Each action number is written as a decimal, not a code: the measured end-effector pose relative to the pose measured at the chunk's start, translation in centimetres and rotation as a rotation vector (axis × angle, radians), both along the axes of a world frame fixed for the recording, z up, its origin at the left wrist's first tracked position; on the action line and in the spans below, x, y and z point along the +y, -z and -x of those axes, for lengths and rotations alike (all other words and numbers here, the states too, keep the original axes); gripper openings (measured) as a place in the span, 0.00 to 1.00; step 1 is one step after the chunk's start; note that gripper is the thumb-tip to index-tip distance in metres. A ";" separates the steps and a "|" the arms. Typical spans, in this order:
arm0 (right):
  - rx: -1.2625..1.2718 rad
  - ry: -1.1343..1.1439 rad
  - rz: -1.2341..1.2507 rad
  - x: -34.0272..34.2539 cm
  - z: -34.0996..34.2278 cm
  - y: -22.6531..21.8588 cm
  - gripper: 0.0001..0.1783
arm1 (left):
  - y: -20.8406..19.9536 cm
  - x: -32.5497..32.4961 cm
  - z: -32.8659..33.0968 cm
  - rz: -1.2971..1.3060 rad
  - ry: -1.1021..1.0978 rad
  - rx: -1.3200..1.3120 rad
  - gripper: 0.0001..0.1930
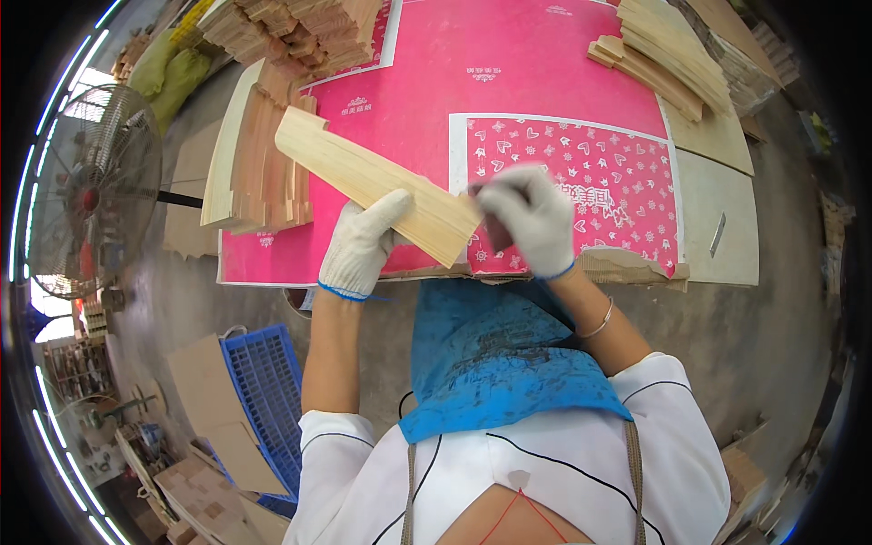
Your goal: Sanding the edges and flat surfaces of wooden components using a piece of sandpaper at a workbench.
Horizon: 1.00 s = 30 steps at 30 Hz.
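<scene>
Left grip (354,250), white-gloved with a blue-edged cuff, is clasped around a long, pale wooden board with a notched far end (350,168), its thumb laid across the upper face. From where I stand, that forearm reaches almost straight forward, while the right one slants inward. Right grip (536,222), gloved alike and blurred, pinches a thin, dark-brown sheet (498,235) with bent fingers at the board's near end; I can't tell whether sheet and wood touch. The board runs from ahead and left of the left grip toward the right grip, above a pink-covered desk (436,91). Left of the left grip stands a stack of pale, curved wooden pieces (259,163).
</scene>
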State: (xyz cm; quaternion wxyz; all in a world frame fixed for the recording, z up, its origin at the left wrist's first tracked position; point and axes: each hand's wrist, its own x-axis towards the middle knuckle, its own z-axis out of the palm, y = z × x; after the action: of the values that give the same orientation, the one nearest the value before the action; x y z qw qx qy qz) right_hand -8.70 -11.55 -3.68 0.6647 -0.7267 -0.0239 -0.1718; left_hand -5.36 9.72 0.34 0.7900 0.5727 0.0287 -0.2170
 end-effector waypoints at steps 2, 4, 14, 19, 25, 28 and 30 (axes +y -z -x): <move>0.158 0.088 -0.099 -1.8 -1.8 0.0 0.10 | -0.5 0.3 0.1 -0.099 0.088 -0.060 0.24; 0.232 0.032 -0.206 -2.6 -2.3 0.3 0.12 | -1.1 0.0 0.3 -0.196 0.177 -0.117 0.27; 0.378 -0.093 -0.242 -1.7 -1.1 -0.1 0.16 | -1.3 -0.7 1.2 -0.363 0.011 -0.321 0.25; 0.380 -0.054 -0.130 -0.7 -0.3 -0.4 0.16 | -1.2 -1.1 1.5 -0.375 -0.034 -0.351 0.21; 0.326 0.031 0.229 0.6 -2.0 -0.3 0.17 | -1.6 -2.5 2.5 -0.408 -0.042 -0.320 0.20; 0.339 0.082 0.336 -0.1 -4.7 2.0 0.18 | -1.5 -2.5 3.5 -0.352 0.000 -0.353 0.22; 0.325 0.109 0.210 -1.9 -5.6 2.8 0.20 | -1.8 -2.3 2.7 -0.396 -0.013 -0.401 0.23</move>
State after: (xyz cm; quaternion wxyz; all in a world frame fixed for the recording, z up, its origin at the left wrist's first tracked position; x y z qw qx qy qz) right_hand -3.15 -13.43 -6.50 0.5699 -0.8105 0.1053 -0.0847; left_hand -8.10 7.39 2.11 0.6542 0.7470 -0.0825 -0.0844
